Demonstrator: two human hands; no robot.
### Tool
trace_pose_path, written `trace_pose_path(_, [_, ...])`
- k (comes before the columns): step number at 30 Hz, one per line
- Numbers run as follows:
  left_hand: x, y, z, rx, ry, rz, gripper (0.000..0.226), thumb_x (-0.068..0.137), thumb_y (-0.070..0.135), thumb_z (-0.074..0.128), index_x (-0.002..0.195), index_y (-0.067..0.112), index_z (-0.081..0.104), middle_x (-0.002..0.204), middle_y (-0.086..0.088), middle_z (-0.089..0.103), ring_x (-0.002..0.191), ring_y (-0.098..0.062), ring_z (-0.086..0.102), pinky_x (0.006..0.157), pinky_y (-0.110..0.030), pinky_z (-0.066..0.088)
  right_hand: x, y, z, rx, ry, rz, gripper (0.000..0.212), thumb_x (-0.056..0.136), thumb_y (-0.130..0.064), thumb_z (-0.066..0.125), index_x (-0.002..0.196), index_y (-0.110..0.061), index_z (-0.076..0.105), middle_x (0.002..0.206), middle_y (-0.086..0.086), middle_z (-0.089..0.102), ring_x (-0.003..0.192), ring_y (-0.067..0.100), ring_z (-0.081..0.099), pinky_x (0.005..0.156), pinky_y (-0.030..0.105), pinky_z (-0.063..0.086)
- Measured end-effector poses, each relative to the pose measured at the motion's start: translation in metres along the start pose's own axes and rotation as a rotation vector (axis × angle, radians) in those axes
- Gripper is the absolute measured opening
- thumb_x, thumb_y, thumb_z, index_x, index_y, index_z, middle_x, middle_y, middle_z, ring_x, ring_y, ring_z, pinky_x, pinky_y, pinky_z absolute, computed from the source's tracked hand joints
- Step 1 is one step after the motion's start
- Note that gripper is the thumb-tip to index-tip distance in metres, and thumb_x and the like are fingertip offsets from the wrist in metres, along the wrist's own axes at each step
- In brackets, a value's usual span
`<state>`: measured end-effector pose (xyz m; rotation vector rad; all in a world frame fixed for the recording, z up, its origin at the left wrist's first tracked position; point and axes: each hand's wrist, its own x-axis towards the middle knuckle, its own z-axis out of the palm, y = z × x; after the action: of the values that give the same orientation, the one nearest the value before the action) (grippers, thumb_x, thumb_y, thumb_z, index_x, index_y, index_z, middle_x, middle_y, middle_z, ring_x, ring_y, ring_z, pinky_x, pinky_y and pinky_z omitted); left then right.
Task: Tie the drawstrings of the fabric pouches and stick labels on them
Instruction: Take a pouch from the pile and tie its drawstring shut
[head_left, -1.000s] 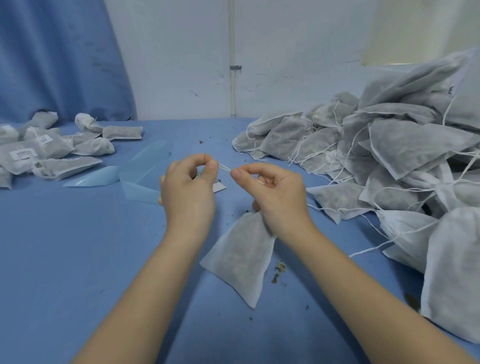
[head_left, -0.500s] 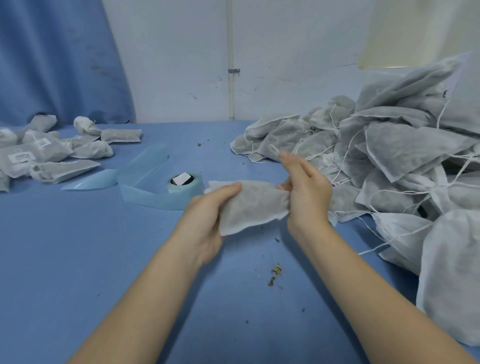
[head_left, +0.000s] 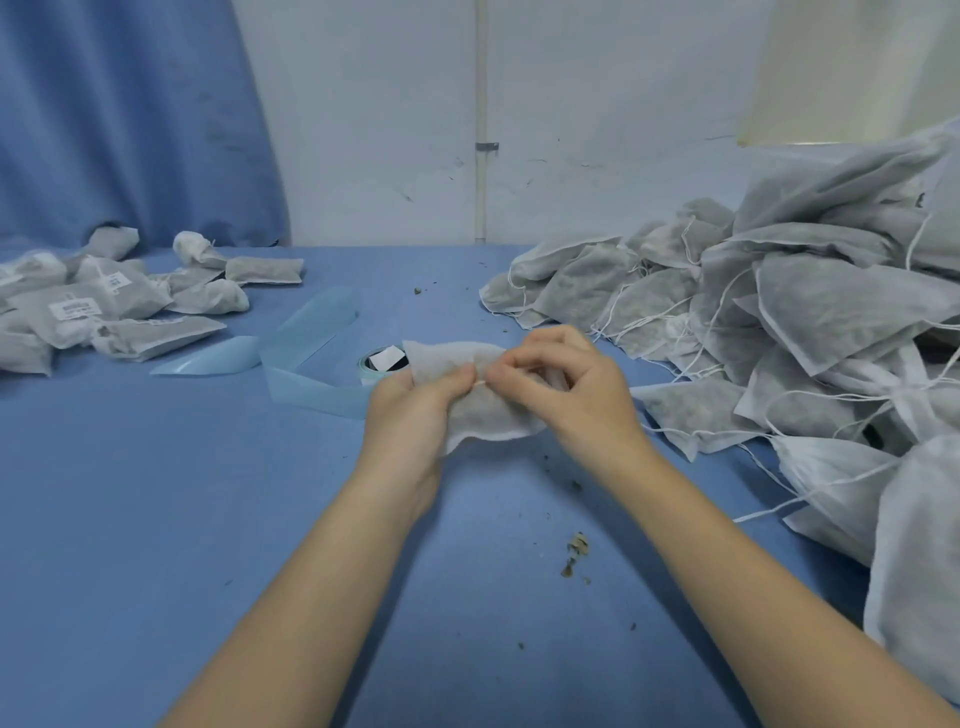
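Plainly, both hands hold one fabric pouch (head_left: 483, 400) just above the tabletop (head_left: 156, 519). The left hand (head_left: 410, 415) cups it from beneath with the thumb pressed on top; the right hand (head_left: 566, 384) has its fingers curled, pinching at the cloth beside that thumb, perhaps on a drawstring end too fine to make out. The pouch looks light, limp and loosely filled, so it should sag unless carried from below; the gathered neck seems the surest grip. Behind the pouch lies the label roll (head_left: 382, 364). Right of the pouch rises the untied heap (head_left: 779, 322); far left of it lie the labelled pouches (head_left: 93, 312).
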<state>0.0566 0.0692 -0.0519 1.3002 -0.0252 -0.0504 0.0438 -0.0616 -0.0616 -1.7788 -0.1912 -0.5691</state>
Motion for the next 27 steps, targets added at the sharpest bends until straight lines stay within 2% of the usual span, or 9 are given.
trace_pose_path(2, [0.006, 0.007, -0.008, -0.061, 0.082, 0.044, 0.018, 0.089, -0.001, 0.053, 0.080, 0.008, 0.066, 0.067, 0.001, 0.070, 0.064, -0.013, 0.066, 0.060, -0.026, 0.053, 0.012, 0.003, 0.005, 0.138, 0.051, 0.110, 0.012, 0.088, -0.024, 0.065, 0.085, -0.033, 0.071, 0.100, -0.014, 0.063, 0.091, -0.008, 0.057, 0.081, 0.007, 0.041])
trace_pose_path(4, [0.014, 0.014, -0.022, -0.142, 0.188, 0.081, 0.020, 0.090, 0.000, 0.053, 0.078, 0.012, 0.064, 0.065, 0.006, 0.068, 0.063, -0.010, 0.065, 0.060, -0.027, 0.054, 0.026, 0.011, 0.009, 0.137, 0.067, 0.256, 0.017, 0.097, -0.025, 0.051, 0.098, -0.030, 0.067, 0.099, -0.013, 0.066, 0.091, 0.002, 0.059, 0.092, 0.022, 0.048])
trace_pose_path(6, [0.021, 0.020, -0.038, -0.232, 0.280, 0.090, 0.015, 0.091, 0.001, 0.053, 0.089, 0.009, 0.066, 0.078, 0.002, 0.070, 0.074, -0.013, 0.067, 0.069, -0.031, 0.057, 0.034, 0.023, 0.014, -0.017, 0.036, 0.346, 0.021, 0.097, -0.019, 0.049, 0.106, -0.026, 0.066, 0.097, -0.010, 0.067, 0.085, 0.008, 0.059, 0.098, 0.034, 0.048])
trace_pose_path(8, [0.027, 0.025, -0.050, -0.301, 0.341, 0.071, 0.019, 0.091, 0.001, 0.053, 0.105, 0.005, 0.065, 0.095, -0.005, 0.070, 0.086, -0.018, 0.067, 0.074, -0.034, 0.058, 0.038, 0.034, 0.022, -0.199, -0.059, 0.374, 0.025, 0.093, -0.019, 0.055, 0.114, -0.022, 0.068, 0.109, -0.006, 0.068, 0.089, 0.009, 0.058, 0.095, 0.029, 0.047])
trace_pose_path(11, [0.033, 0.026, -0.060, -0.351, 0.384, 0.054, 0.014, 0.091, 0.001, 0.053, 0.099, 0.005, 0.064, 0.092, -0.007, 0.069, 0.085, -0.020, 0.067, 0.068, -0.033, 0.059, 0.043, 0.044, 0.035, -0.502, -0.215, 0.246, 0.032, 0.092, -0.019, 0.054, 0.122, -0.024, 0.065, 0.118, 0.000, 0.062, 0.099, 0.012, 0.054, 0.080, 0.015, 0.034])
trace_pose_path(14, [0.038, 0.026, -0.061, -0.358, 0.385, 0.039, 0.016, 0.091, 0.002, 0.053, 0.103, 0.005, 0.063, 0.088, -0.006, 0.068, 0.081, -0.019, 0.067, 0.065, -0.033, 0.059, 0.049, 0.054, 0.046, -0.809, -0.335, 0.090, 0.040, 0.094, -0.017, 0.045, 0.130, -0.031, 0.058, 0.131, 0.002, 0.048, 0.126, 0.022, 0.036, 0.097, 0.024, 0.029])
trace_pose_path(18, [0.042, 0.025, -0.058, -0.331, 0.365, 0.033, 0.019, 0.090, 0.001, 0.053, 0.105, 0.004, 0.064, 0.091, -0.007, 0.069, 0.080, -0.019, 0.067, 0.065, -0.033, 0.059, 0.052, 0.056, 0.048, -1.004, -0.371, 0.053, 0.038, 0.094, -0.028, 0.044, 0.130, -0.036, 0.053, 0.138, 0.000, 0.037, 0.126, 0.022, 0.026, 0.101, 0.031, 0.026])
trace_pose_path(23, [0.047, 0.018, -0.057, -0.192, 0.392, 0.075, 0.020, 0.088, 0.004, 0.056, 0.106, 0.006, 0.065, 0.102, -0.008, 0.069, 0.087, -0.019, 0.067, 0.066, -0.031, 0.059, 0.049, 0.040, 0.032, -0.517, -0.095, 0.029, 0.017, 0.082, -0.024, 0.071, 0.098, -0.026, 0.066, 0.105, -0.009, 0.062, 0.097, 0.010, 0.050, 0.082, 0.017, 0.035])
trace_pose_path(27, [0.046, 0.011, -0.052, 0.073, 0.417, 0.183, 0.021, 0.088, 0.016, 0.059, 0.108, 0.013, 0.063, 0.105, -0.001, 0.069, 0.101, -0.021, 0.064, 0.092, -0.041, 0.051, 0.038, 0.011, 0.015, 0.264, -0.230, 0.299, 0.005, 0.082, -0.022, 0.071, 0.078, -0.021, 0.075, 0.077, -0.008, 0.068, 0.069, 0.008, 0.056, 0.070, 0.022, 0.051])
